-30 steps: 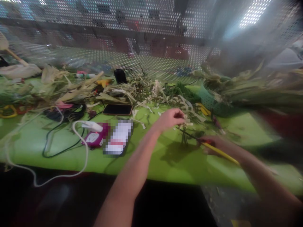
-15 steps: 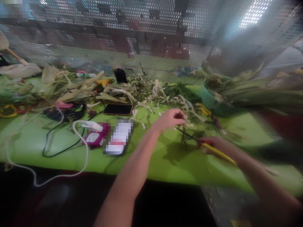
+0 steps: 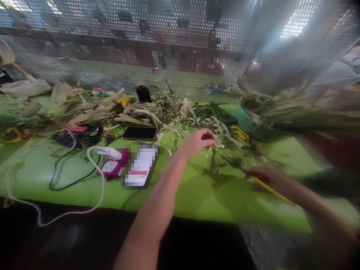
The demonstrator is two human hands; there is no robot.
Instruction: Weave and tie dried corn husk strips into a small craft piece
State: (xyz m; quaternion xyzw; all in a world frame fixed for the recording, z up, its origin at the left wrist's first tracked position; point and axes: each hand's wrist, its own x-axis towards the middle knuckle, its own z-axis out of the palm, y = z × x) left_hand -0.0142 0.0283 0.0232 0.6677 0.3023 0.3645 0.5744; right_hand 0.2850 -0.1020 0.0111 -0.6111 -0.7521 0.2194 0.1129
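Since the earlier frame, the right hand and its yellow-handled tool have drawn apart from the left hand, which has barely shifted. On my feed, the table bears a broad husk pile left of the green basket; much loose material is left. Right hand: blurred, curled around the tool, on the basket's near side. Left hand: pinching the plant bundle, nearer than the basket and to its left, stems downward. Pale scraps lie left of the basket; I judge some cutting done, this bundle unfinished. Completed count: cannot tell.
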